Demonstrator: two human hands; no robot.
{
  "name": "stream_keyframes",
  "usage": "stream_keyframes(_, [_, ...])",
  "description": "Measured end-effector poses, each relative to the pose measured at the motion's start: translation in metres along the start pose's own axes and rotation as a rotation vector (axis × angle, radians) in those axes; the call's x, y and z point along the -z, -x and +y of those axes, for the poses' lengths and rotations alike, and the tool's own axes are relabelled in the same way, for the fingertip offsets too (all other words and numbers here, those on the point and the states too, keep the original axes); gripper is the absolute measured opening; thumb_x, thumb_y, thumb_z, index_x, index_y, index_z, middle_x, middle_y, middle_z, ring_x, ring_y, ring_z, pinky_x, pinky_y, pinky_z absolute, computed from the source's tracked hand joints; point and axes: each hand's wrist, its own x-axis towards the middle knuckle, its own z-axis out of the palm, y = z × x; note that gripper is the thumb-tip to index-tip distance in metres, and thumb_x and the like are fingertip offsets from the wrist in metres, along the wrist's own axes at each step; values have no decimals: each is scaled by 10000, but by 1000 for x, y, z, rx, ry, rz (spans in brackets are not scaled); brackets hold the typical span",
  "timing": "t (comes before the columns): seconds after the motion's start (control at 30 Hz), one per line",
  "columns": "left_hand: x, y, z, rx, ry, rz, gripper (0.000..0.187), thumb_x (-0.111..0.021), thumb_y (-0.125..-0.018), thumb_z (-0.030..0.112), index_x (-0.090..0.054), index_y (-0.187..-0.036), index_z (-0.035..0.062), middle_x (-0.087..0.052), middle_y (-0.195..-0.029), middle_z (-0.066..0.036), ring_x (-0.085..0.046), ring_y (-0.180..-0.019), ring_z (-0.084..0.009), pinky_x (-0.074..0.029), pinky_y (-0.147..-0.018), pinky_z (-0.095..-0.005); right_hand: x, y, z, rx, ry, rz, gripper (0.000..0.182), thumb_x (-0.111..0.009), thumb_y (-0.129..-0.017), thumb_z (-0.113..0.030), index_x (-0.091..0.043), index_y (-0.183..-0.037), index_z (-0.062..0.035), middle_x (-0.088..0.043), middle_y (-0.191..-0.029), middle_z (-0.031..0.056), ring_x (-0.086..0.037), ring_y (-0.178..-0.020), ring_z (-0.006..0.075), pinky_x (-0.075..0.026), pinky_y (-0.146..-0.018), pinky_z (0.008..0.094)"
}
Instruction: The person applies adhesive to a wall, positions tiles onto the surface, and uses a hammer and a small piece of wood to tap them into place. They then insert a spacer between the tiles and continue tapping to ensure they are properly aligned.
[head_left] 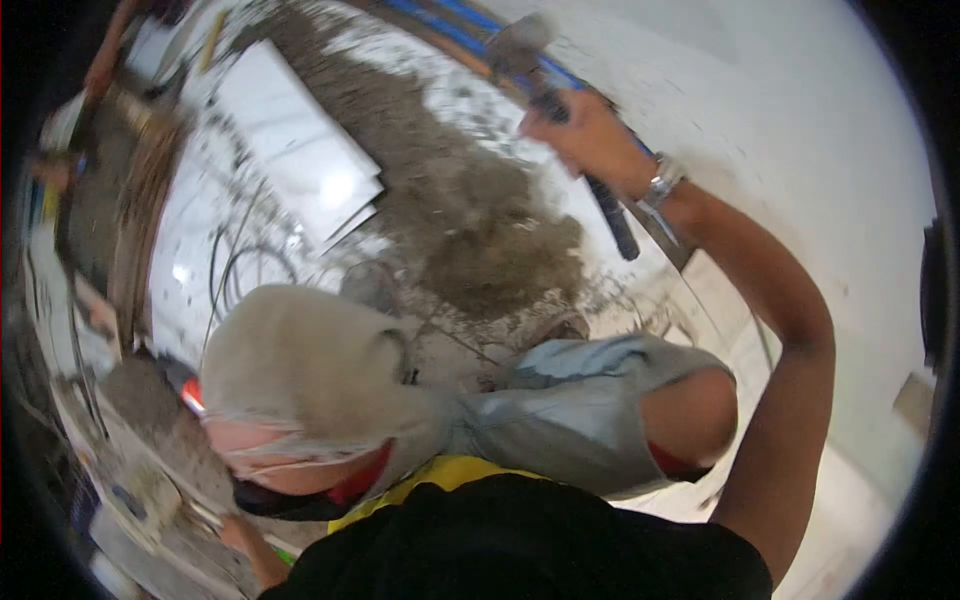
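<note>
My right hand (590, 140), with a metal wristwatch, is closed round the black handle (612, 215) of a mallet. Its grey-brown mallet head (522, 45) is raised toward the blue strips by the wall and blurred by motion. Low at the left edge, my left hand (238, 537) reaches down beside a mortar-smeared, pale object (150, 495). Its fingers are too blurred to show whether they grip anything. In front of my knees a heap of damp grey-brown mortar (490, 240) spreads over the pale floor.
White tiles (295, 140) lie stacked left of the mortar. A dark cable (235, 265) curls near my knee. Blue strips (450, 15) run along the foot of the white wall (720, 90). Brown boards (145, 220) and clutter stand at the left.
</note>
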Motion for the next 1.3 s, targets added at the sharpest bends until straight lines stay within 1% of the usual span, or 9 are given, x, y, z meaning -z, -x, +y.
stream_keyframes(0.1, [33, -22, -7, 154, 105, 79, 445, -571, -989, 321, -608, -1209, -64, -681, -971, -258, -678, -892, -399, -544, -730, -512, -7, 60, 72, -12, -100, -122, 280, -728, -892, -276, -628, -996, -37, -585, -647, 3, -523, -458, 80, -431, -446, 273])
stream_keyframes(0.17, [56, -47, -13, -171, 247, 443, 456, -579, -987, 249, -550, -1315, -66, -683, -995, -208, -670, -860, -327, -529, -708, -490, -32, 95, 118, -88, -228, -172, 317, -731, -887, -276, -622, -1028, -13, -608, -659, 31, -545, -462, 108, -447, -463, 283])
stream_keyframes(0.23, [93, -101, 24, -98, 360, 245, 456, -573, -991, 243, -536, -1341, -46, -671, -1048, -194, -652, -908, -305, -511, -761, -464, -55, 127, 152, -119, -282, -154, 335, -730, -886, -278, -621, -1048, -6, -617, -665, 42, -556, -469, 121, -457, -477, 287])
stream_keyframes(0.43, [438, -157, 308, -859, 625, 199, 471, -555, -1004, 227, -493, -1420, 15, -634, -1208, -153, -596, -1054, -238, -455, -922, -385, -85, 173, 191, 216, -246, 167, 465, -738, -850, -391, -603, -989, 32, -639, -736, 181, -663, -695, 307, -508, -665, 437])
stream_keyframes(0.67, [735, 87, 611, -1876, 239, 39, 467, -525, -995, 223, -457, -1417, 37, -605, -1168, -163, -571, -997, -235, -462, -913, -373, -124, 222, 203, -114, -516, -32, 422, -711, -880, -339, -620, -1088, 17, -667, -871, 217, -652, -794, 357, -506, -732, 451])
stream_keyframes(0.77, [732, 155, 701, -2249, 217, 275, 467, -503, -1017, 279, -444, -1416, 44, -605, -1069, -160, -580, -866, -233, -494, -801, -378, -157, 234, 225, -116, -501, 89, 441, -713, -884, -324, -621, -1125, 33, -680, -904, 220, -660, -823, 359, -507, -756, 459])
stream_keyframes(0.83, [735, 212, 717, -2068, 75, -140, 445, -489, -1032, 318, -467, -1395, 62, -614, -976, -124, -571, -726, -184, -508, -667, -359, -179, 240, 240, -99, -573, 281, 445, -718, -882, -302, -619, -1151, 39, -691, -930, 232, -672, -848, 364, -512, -785, 463])
stream_keyframes(0.9, [718, 235, 742, -2200, 139, -73, 408, -470, -1043, 333, -489, -1369, 88, -592, -845, -69, -544, -618, -135, -484, -560, -325, -188, 245, 242, -106, -578, 380, 442, -722, -880, -296, -621, -1151, 39, -695, -933, 234, -677, -843, 368, -519, -783, 453])
stream_keyframes(1.3, [689, 285, 844, -2471, -81, 78, 307, -423, -1061, 260, -603, -1218, 67, -622, -776, -73, -582, -541, -170, -510, -515, -347, -170, 250, 227, -502, -796, 455, 349, -656, -944, -326, -634, -982, 21, -667, -781, 97, -641, -707, 174, -516, -657, 351])
